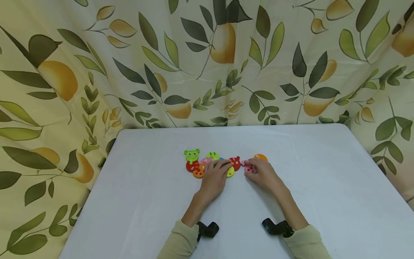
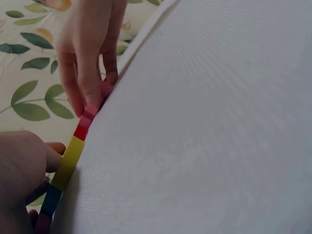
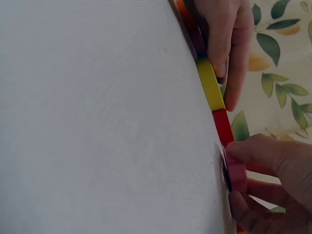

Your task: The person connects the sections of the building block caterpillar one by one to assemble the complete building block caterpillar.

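Observation:
A row of joined, numbered caterpillar puzzle pieces lies on the table, with a green animal-face piece (image 1: 192,155) at its left end. My left hand (image 1: 214,180) rests over the middle of the row and covers part of it. Its fingertips touch the pieces near the yellow piece (image 1: 230,172) and the red piece (image 1: 235,163). On the right, my right hand (image 1: 263,176) pinches a pink dotted puzzle piece (image 3: 237,176) between thumb and fingers, close beside the red piece. An orange piece (image 1: 260,157) shows just behind the right hand, partly hidden by it.
The pieces lie on a white-covered table (image 1: 145,208). A curtain (image 1: 200,72) with a leaf and fruit print hangs behind the table and along its sides. Each wrist wears a black camera (image 1: 209,229) close above the tabletop.

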{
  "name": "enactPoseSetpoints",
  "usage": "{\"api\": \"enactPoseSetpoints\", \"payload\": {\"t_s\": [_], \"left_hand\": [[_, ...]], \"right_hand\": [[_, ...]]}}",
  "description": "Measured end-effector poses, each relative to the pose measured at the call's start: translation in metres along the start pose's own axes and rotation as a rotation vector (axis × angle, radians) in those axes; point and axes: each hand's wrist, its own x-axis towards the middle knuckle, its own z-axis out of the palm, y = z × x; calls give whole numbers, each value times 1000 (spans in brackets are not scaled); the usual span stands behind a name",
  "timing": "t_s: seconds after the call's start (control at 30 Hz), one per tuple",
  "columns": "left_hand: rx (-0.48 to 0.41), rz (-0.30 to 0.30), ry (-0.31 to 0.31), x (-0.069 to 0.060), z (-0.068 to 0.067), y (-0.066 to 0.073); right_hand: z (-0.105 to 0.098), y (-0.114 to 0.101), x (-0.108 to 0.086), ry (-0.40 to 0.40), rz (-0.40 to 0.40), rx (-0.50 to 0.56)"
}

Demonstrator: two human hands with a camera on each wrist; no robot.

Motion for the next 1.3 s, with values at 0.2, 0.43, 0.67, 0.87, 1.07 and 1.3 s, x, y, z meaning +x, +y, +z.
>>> {"api": "enactPoseSetpoints", "payload": {"t_s": [0.2, 0.43, 0.67, 0.87, 1.07, 1.3], "left_hand": [[-29, -23, -14, 0, 0, 2], [-57, -29, -9, 1, -1, 0], [-133, -29, -20, 0, 0, -2], [-144, -28, -16, 1, 0, -3], [-150, -32, -29, 1, -1, -3], [-170, -42, -41, 1, -3, -3]], "right_hand": [[3, 3, 4, 11, 80, 50], [4, 4, 6, 19, 88, 89], [6, 1, 13, 53, 48, 142], [7, -6, 30, 25, -6, 125], [9, -7, 38, -22, 3, 121], [9, -7, 42, -41, 10, 118]]}}
